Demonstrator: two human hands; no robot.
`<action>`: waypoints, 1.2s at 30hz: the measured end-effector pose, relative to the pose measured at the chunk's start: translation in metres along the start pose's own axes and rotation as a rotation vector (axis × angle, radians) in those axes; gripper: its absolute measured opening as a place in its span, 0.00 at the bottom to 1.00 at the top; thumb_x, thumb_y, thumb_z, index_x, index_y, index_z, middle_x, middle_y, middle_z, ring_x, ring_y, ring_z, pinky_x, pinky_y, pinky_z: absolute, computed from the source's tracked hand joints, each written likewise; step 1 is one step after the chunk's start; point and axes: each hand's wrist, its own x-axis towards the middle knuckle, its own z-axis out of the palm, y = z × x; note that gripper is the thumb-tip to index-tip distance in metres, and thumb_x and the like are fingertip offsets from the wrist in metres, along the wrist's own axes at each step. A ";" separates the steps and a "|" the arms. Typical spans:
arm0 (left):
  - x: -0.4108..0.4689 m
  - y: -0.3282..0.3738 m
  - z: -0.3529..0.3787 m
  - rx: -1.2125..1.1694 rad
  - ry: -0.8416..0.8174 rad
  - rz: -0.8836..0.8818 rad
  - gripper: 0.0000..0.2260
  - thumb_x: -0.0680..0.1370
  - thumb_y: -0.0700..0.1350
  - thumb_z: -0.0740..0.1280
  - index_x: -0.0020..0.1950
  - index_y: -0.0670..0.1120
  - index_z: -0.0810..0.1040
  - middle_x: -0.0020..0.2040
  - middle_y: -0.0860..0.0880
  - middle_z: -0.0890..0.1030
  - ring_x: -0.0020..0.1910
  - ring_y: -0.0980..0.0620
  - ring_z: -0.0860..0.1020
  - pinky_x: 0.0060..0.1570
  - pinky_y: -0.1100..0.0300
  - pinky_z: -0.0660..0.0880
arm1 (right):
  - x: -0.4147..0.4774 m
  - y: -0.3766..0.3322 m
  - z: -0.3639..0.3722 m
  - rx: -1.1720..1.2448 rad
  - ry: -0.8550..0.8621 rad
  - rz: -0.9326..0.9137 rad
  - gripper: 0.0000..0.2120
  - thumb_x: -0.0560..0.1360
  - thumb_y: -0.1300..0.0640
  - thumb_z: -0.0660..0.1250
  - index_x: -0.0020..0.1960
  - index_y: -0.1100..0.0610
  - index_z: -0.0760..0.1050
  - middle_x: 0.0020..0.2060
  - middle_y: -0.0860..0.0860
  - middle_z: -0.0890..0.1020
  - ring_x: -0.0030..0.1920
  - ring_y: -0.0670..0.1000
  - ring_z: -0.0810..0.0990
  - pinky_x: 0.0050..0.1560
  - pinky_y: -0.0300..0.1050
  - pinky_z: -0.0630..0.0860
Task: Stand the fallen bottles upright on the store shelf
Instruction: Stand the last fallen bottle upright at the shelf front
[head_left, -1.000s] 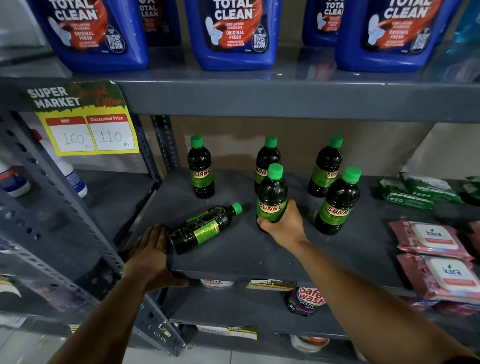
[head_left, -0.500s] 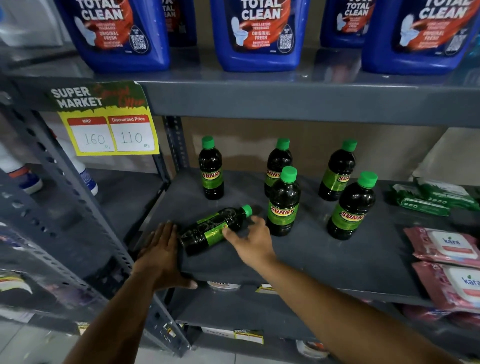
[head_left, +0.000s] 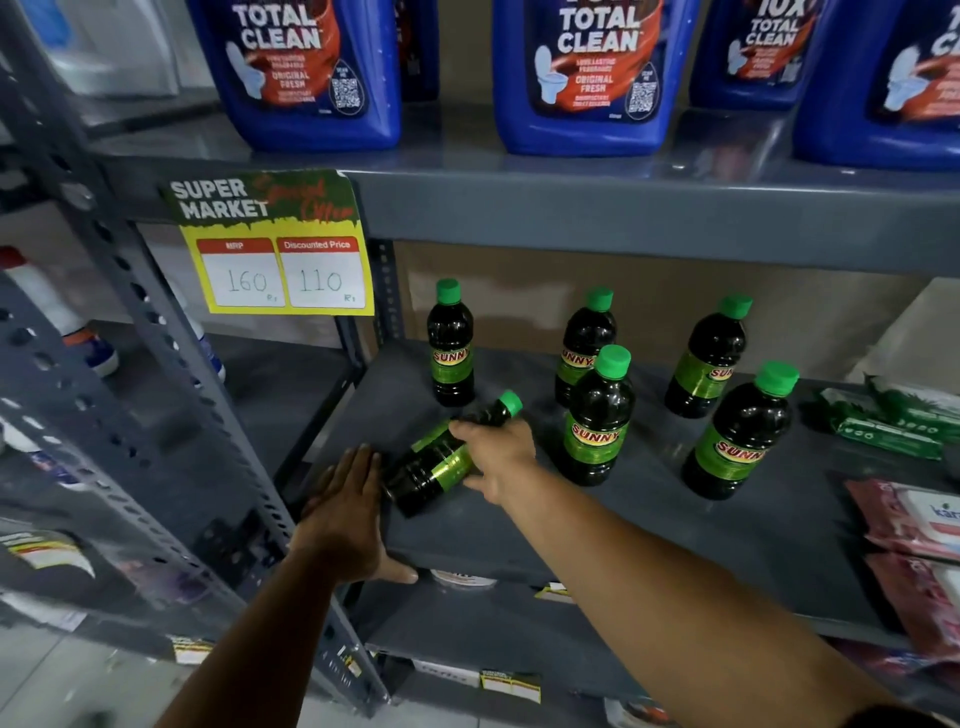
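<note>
One dark bottle with a green cap and green label, the fallen bottle, lies on its side on the grey shelf, cap pointing up and right. My right hand wraps around its upper body. My left hand lies flat, fingers apart, on the shelf's front left corner, touching the bottle's base. Several matching bottles stand upright: one at the back left, two in the middle, two at the right.
Large blue Total Clean jugs fill the shelf above. A yellow price tag hangs from that shelf's edge. Green packets and pink wipe packs lie at the right. A perforated grey upright runs down the left.
My right hand let go of the upright middle bottle, moved left and closed on the fallen bottle. The left hand stayed at the shelf corner.
</note>
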 end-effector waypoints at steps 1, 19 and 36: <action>0.000 0.001 -0.001 -0.002 -0.001 0.004 0.76 0.43 0.86 0.57 0.79 0.44 0.35 0.80 0.46 0.36 0.78 0.47 0.37 0.78 0.46 0.45 | -0.001 -0.001 0.004 -0.038 0.038 -0.121 0.20 0.60 0.52 0.80 0.48 0.52 0.76 0.53 0.56 0.79 0.52 0.56 0.80 0.43 0.52 0.80; 0.002 -0.002 0.004 -0.018 0.000 0.010 0.73 0.47 0.81 0.63 0.78 0.46 0.34 0.80 0.47 0.35 0.78 0.47 0.37 0.78 0.45 0.45 | -0.007 -0.013 -0.030 -0.752 -0.449 -0.585 0.45 0.69 0.63 0.74 0.77 0.50 0.50 0.58 0.48 0.73 0.59 0.50 0.74 0.56 0.44 0.71; 0.001 -0.003 0.006 0.001 0.043 0.019 0.72 0.50 0.80 0.66 0.79 0.45 0.36 0.80 0.46 0.37 0.79 0.47 0.38 0.78 0.48 0.43 | 0.009 0.019 -0.014 -0.816 -0.291 -0.589 0.46 0.61 0.47 0.80 0.71 0.50 0.58 0.64 0.52 0.75 0.65 0.55 0.73 0.63 0.48 0.71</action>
